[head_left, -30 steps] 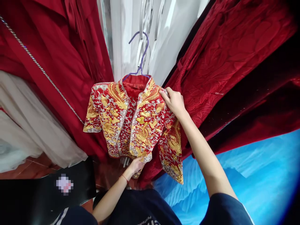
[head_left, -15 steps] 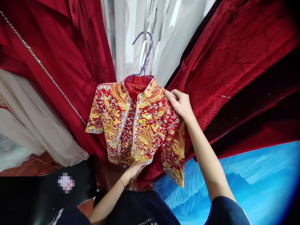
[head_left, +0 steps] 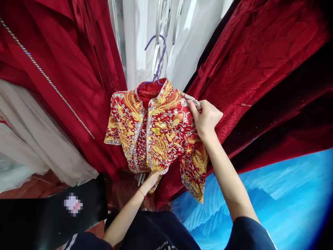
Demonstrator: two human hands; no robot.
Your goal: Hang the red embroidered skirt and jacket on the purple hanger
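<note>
A short red jacket (head_left: 166, 125) with gold and silver embroidery hangs on a purple hanger (head_left: 160, 62), its front parted. The hanger's hook is caught in a silver metal ring (head_left: 157, 41). My right hand (head_left: 205, 116) pinches the jacket at the shoulder on the right side, thumb in front and fingers behind. At the bottom front edge, my left hand (head_left: 154, 178) grips the hem; its fingers are mostly hidden under the cloth. A red string circles my left wrist.
Dark red garments (head_left: 85, 86) hang on the left, one with a glittering chain trim (head_left: 52, 81). Patterned red cloth (head_left: 257, 66) hangs on the right. White fabric (head_left: 203, 38) is behind, and a blue printed surface (head_left: 260, 205) lies lower right. A black surface (head_left: 91, 201) stands lower left.
My right hand has moved slightly right and curled more at the shoulder, pulling it outward. My left hand has lifted the hem a little up and to the right, turning the jacket slightly.
</note>
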